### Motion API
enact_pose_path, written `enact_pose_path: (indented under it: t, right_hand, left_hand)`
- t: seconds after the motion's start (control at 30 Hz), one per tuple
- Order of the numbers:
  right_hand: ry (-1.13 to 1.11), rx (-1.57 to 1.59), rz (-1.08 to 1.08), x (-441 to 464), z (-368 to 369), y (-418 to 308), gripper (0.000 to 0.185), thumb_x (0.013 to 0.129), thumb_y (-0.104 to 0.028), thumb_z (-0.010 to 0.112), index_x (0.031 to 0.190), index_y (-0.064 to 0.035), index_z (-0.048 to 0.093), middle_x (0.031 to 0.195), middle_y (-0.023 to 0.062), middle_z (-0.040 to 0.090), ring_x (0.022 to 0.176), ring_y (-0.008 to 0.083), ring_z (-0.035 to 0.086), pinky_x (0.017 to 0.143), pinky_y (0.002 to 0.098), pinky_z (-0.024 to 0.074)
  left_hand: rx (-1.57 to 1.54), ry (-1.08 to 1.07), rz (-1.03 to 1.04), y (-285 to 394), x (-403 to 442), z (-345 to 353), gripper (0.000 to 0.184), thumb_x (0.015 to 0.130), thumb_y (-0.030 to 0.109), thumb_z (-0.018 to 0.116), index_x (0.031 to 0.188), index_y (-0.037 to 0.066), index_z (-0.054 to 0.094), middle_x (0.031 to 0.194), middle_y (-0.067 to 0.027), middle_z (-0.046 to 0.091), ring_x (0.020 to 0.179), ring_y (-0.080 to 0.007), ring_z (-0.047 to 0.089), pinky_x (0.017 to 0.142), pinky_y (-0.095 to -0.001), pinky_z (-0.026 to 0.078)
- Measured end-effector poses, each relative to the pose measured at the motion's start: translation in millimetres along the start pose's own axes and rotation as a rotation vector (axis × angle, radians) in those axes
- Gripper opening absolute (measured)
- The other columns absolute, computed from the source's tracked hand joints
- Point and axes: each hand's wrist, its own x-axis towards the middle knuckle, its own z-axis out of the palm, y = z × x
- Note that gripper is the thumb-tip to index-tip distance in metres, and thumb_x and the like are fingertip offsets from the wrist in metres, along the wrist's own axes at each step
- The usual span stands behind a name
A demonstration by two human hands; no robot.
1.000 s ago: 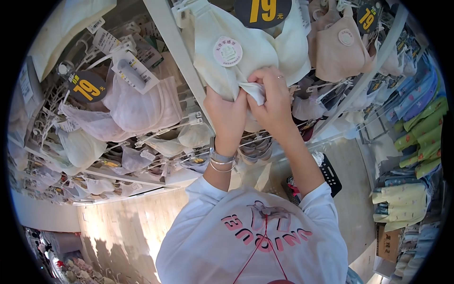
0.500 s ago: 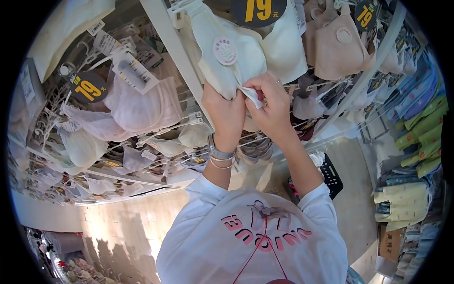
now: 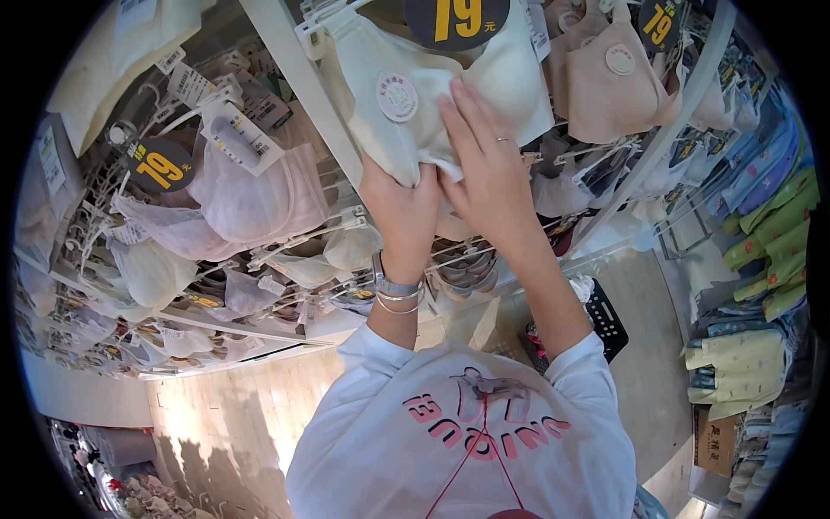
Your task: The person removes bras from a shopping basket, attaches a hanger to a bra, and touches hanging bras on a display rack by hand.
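Note:
A white bra hangs at the top centre, with a round pink-rimmed sticker on its left cup and a black 79 price sign above. My left hand, with a watch and bangle at the wrist, is closed on the bra's lower edge. Across the middle of the bra lies my right hand, its fingers stretched upward over the fabric and its thumb at the bottom edge, close to my left hand. A small fold of fabric shows between the two hands.
Pale pink bras and another 79 sign hang at left. A beige bra hangs at right. A black basket stands on the floor. Green and yellow clothes hang far right, above a cardboard box.
My right hand has gone from pinching the bra's lower edge to lying with fingers extended on its front. The bra and my left hand have shifted slightly left.

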Motion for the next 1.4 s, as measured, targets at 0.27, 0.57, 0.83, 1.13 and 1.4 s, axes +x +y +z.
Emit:
enact_pose_path:
  t: [0.27,0.57,0.83,1.13,1.4]
  right_hand:
    - [-0.069,0.035,-0.074,-1.3,9.9,8.6,0.052,0.065,-0.002,0.061,0.117,0.0029,0.054,0.124,0.0178,0.056,0.12,0.0309,0.05,0.098,0.0415,0.0414]
    - [0.267,0.0,0.095,0.3,11.0,2.3,0.04,0.064,0.005,0.056,0.102,-0.0031,0.063,0.092,0.0132,0.065,0.081,0.034,0.062,0.074,0.0414,0.0487]
    - [0.25,-0.019,-0.1,14.3,6.1,17.0,0.038,0.063,-0.001,0.059,0.1,-0.0035,0.061,0.09,0.0092,0.062,0.085,0.0288,0.058,0.071,0.0394,0.0448]
    - [0.162,0.157,-0.098,-1.5,-1.8,-1.0,0.028,0.07,-0.007,0.067,0.098,-0.0054,0.064,0.099,0.0083,0.061,0.093,0.0288,0.056,0.079,0.0403,0.0438]
    - [0.106,0.202,-0.02,-10.9,-4.9,4.7,0.027,0.071,-0.003,0.071,0.096,-0.006,0.065,0.091,0.0057,0.059,0.086,0.0263,0.053,0.076,0.0367,0.0425]
  left_hand:
    - [-0.016,-0.035,0.006,12.8,1.5,-0.6,0.039,0.072,0.0,0.065,0.109,-0.006,0.054,0.094,-0.0193,0.065,0.086,-0.0304,0.066,0.076,-0.0346,0.05]
    - [0.002,-0.05,-0.008,16.1,5.8,-4.6,0.039,0.073,0.003,0.066,0.109,-0.006,0.053,0.098,-0.0201,0.065,0.089,-0.0287,0.064,0.079,-0.0351,0.049]
    - [0.034,-0.101,-0.037,15.3,9.2,-7.2,0.048,0.072,0.005,0.067,0.115,-0.005,0.049,0.096,-0.0253,0.064,0.091,-0.0413,0.063,0.077,-0.04,0.05]
    - [0.043,0.036,-0.048,5.0,-0.2,-7.9,0.071,0.073,0.009,0.07,0.129,-0.009,0.03,0.117,-0.0255,0.05,0.109,-0.0351,0.053,0.095,-0.0393,0.04]
    - [0.37,0.001,0.189,4.9,-7.0,-18.7,0.087,0.07,0.006,0.063,0.139,-0.01,0.012,0.136,-0.0277,0.023,0.13,-0.0408,0.023,0.109,-0.0493,0.016]
